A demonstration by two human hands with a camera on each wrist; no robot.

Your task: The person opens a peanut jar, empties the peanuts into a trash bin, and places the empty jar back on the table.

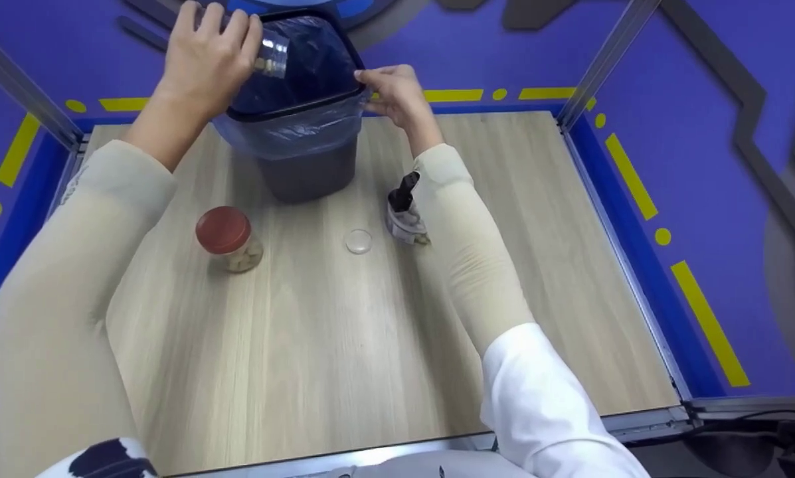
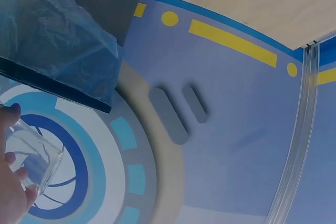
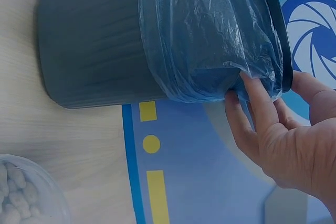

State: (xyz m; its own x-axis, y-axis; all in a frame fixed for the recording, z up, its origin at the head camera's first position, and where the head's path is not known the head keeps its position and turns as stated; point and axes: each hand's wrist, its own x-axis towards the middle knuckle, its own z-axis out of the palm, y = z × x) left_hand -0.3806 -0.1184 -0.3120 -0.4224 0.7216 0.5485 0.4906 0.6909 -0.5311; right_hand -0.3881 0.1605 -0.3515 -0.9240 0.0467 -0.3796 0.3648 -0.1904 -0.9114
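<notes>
My left hand [image 1: 211, 56] grips a clear jar [image 1: 272, 56], tilted with its open end over the mouth of a dark trash bin [image 1: 311, 169]. A little tan content shows inside the jar in the head view. In the left wrist view the clear jar [image 2: 39, 156] is partly cut off at the edge. My right hand [image 1: 397, 96] pinches the bin's rim, thumb on the rim and fingers against the bluish bag [image 3: 205, 35] that lines the bin and folds over its outside.
A red-lidded jar [image 1: 228, 236] with pale pieces stands on the wooden table [image 1: 317, 345]. Nearby lies a small clear disc [image 1: 358, 241]. Beside my right forearm is a container [image 1: 405, 226] with a black-handled item in it; the right wrist view shows pale, peanut-like pieces [image 3: 18, 195] in a clear container.
</notes>
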